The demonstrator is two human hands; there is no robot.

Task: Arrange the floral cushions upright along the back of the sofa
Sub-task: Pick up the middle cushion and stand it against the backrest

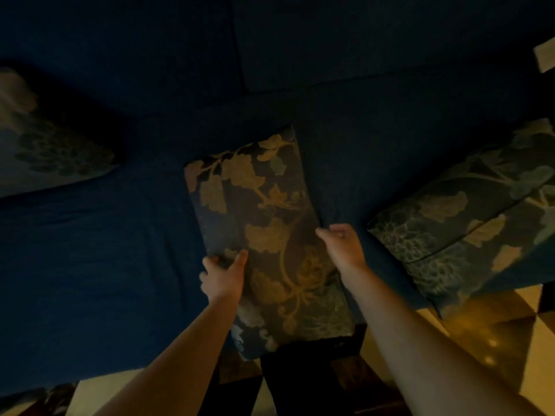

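A dark floral cushion (264, 223) with gold leaves lies in the middle of the dark blue sofa (90, 250), its near end past the seat's front edge. My left hand (223, 276) grips its left edge, thumb on top. My right hand (342, 244) pinches its right edge. Another floral cushion (45, 139) leans at the far left against the sofa back (150, 55). Two more floral cushions (468, 217) lie stacked flat at the right end of the seat.
Checkered light and dark floor tiles (495, 340) show below the sofa's front edge. My dark trouser legs (300, 379) stand against the seat. A pale object (545, 55) sits at the upper right edge. The room is dim.
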